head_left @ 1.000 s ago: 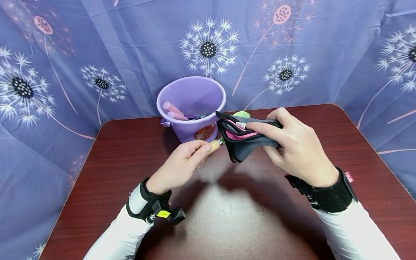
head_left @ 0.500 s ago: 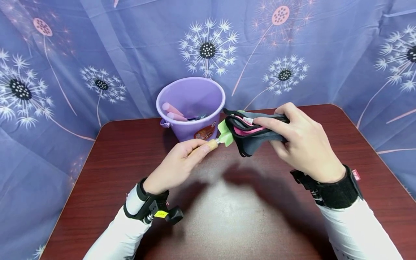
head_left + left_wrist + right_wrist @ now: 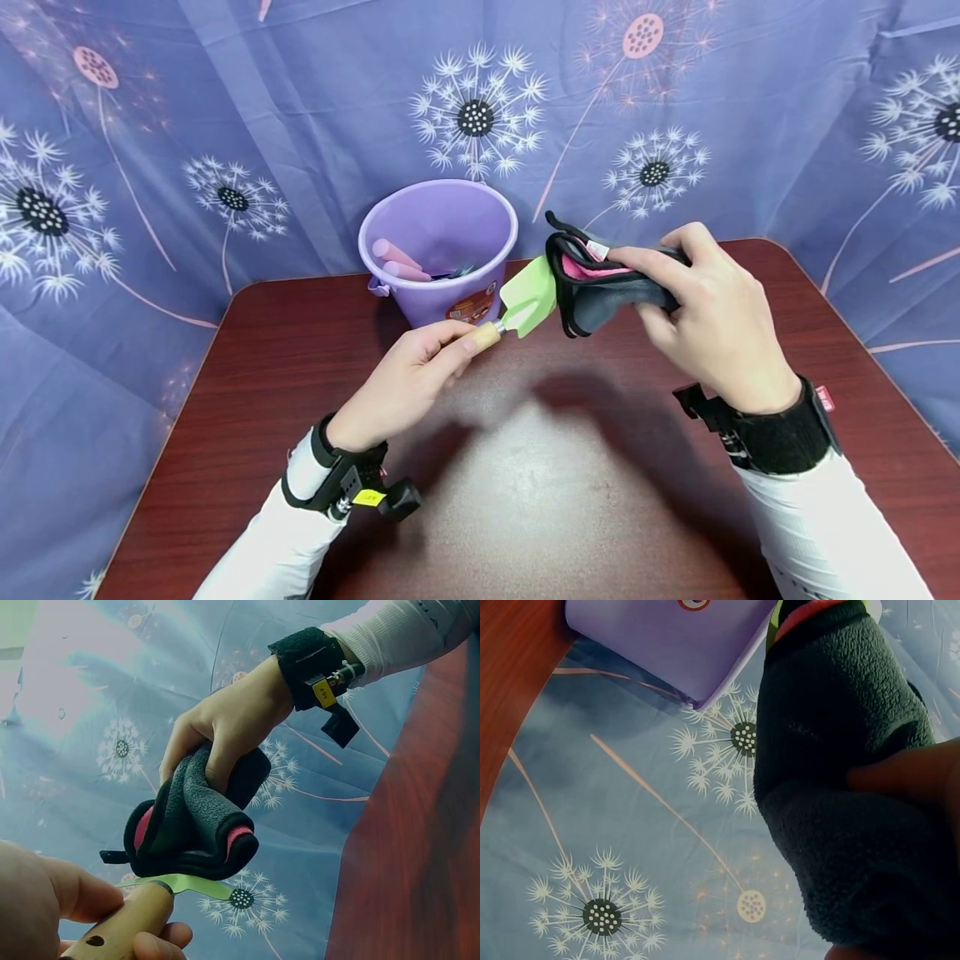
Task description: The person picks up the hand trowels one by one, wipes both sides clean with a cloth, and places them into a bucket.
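Observation:
My left hand (image 3: 408, 375) grips the wooden handle of a small green trowel (image 3: 531, 296), its blade pointing up and to the right. A folded dark grey cloth (image 3: 611, 292) with black edging and a pink inner side is pinched between the thumb and fingers of my right hand (image 3: 720, 321). The cloth's black edge overlaps the tip of the blade, which is hidden there. In the left wrist view the cloth (image 3: 191, 810) lies right behind the trowel's wooden handle (image 3: 131, 922). The right wrist view shows the cloth (image 3: 840, 750) close up.
A purple bucket (image 3: 480, 287) stands at the back of the dark red wooden table (image 3: 292, 367), behind the trowel. Two pink rods (image 3: 401, 254) and some small dark items lie inside it. A blue curtain (image 3: 330, 100) with dandelion prints hangs behind the table.
My right hand has moved the cloth up and to the right along the trowel, so that most of the green blade now shows. The left hand has hardly moved.

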`<action>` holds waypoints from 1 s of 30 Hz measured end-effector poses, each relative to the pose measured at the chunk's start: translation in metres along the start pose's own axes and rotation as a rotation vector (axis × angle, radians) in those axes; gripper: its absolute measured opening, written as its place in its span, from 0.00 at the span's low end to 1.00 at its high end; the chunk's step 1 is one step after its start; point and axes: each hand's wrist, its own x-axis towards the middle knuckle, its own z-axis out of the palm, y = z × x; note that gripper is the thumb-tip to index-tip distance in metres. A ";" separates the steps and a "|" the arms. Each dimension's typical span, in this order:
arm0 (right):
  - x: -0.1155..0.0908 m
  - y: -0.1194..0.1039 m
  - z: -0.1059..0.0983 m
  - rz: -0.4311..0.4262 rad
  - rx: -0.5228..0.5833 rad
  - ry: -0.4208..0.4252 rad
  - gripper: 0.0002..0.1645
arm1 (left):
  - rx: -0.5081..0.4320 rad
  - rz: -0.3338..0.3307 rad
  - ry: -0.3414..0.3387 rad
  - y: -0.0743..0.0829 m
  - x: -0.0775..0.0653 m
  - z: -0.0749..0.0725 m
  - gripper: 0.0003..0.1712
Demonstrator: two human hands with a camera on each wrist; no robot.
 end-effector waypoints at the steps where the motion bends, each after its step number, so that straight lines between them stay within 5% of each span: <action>1: 0.000 0.000 0.000 0.007 -0.001 0.000 0.31 | -0.006 -0.002 0.004 0.001 0.000 0.000 0.12; 23: -0.003 -0.001 0.004 0.150 0.003 -0.030 0.27 | -0.067 0.005 0.022 0.000 0.001 -0.001 0.11; 30: -0.003 -0.005 0.009 0.136 0.014 -0.043 0.27 | -0.045 0.005 0.027 -0.001 0.001 -0.001 0.11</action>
